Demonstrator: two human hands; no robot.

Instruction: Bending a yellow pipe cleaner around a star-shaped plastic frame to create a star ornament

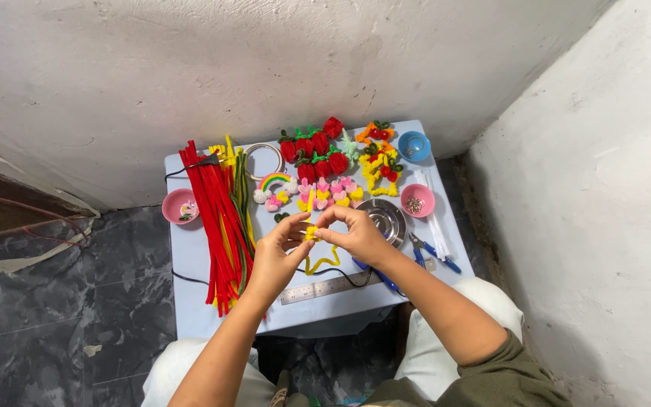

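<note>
My left hand [276, 258] and my right hand [357, 234] meet over the middle of a small light-blue table [190, 301]. Both pinch a yellow pipe cleaner [312, 231] between their fingertips. Its free end curls down in loops [324, 263] onto the table below my hands. A thick bundle of red pipe cleaners [216, 218], with some yellow and green ones beside it, lies to the left of my left hand.
Finished pipe-cleaner shapes lie at the back: red flowers [312, 151], a rainbow [276, 183], pink-and-yellow pieces [333, 190], orange-yellow pieces [380, 160]. Also a metal ruler [325, 288], blue pliers [432, 252], steel dish [387, 217], pink bowls [180, 206] [417, 200], blue bowl [414, 145]. Walls stand behind and right.
</note>
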